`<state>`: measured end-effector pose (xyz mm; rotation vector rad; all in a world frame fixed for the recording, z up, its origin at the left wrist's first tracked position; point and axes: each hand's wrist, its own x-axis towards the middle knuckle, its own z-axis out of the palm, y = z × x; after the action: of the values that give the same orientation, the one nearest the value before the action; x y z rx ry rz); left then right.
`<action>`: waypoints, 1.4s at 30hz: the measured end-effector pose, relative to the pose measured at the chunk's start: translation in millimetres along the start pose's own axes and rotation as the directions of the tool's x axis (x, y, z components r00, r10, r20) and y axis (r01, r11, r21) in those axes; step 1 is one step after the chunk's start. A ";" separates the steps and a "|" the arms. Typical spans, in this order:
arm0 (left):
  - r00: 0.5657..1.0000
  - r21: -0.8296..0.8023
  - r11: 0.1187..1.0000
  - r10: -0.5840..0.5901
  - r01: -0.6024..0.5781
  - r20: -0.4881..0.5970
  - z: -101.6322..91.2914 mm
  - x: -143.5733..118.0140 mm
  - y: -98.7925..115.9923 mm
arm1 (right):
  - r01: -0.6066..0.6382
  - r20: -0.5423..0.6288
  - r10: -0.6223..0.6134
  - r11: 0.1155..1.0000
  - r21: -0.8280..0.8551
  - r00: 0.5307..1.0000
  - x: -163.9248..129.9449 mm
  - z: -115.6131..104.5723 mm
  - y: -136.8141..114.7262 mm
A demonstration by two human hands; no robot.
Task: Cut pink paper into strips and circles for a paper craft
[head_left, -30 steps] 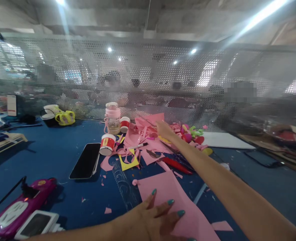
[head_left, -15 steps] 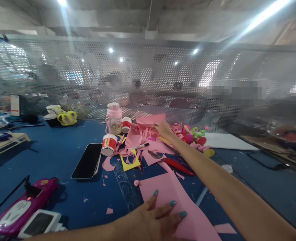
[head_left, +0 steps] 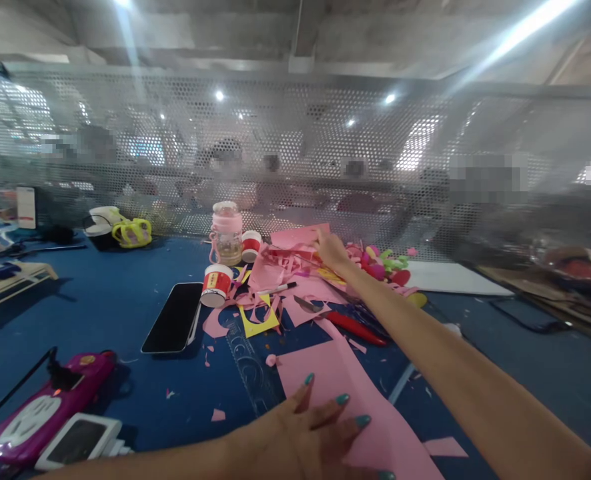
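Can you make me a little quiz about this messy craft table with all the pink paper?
1. True or false: the left hand lies flat on a big pink paper sheet.
2. What lies right beside the black phone? A) a red-and-white paper cup on its side B) a green ball C) a spoon
3. Fill in: the right hand reaches far across the blue table into a pile of pink ____.

Key: 1 true. 2 A. 3 paper scraps.
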<state>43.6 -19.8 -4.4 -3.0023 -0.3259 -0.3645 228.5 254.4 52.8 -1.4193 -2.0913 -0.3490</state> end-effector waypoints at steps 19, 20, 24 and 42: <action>0.921 -0.334 0.894 -0.178 0.299 0.346 -40.7 -11.1 -20.3 | -0.169 0.043 0.398 0.287 0.943 0.916 -75.3 -110.9 -65.3; 0.903 -0.372 0.858 -0.213 0.356 0.372 -51.0 -13.2 -23.5 | -0.228 0.136 0.375 0.214 0.950 0.917 -84.0 -111.6 -69.8; 0.749 -0.450 0.606 -0.595 0.656 0.291 -75.0 -12.5 -39.8 | -0.365 0.355 0.304 -0.023 0.931 0.884 -114.0 -104.3 -88.6; 0.615 -0.865 -0.149 -0.647 0.480 0.452 -67.4 -13.2 -72.8 | -0.480 0.130 0.465 0.867 0.132 0.876 -162.1 -101.5 -7.2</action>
<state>-0.3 40.0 62.7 -3.5458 -2.4127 -1.3349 296.9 76.4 37.9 -1.8107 -1.7108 0.0866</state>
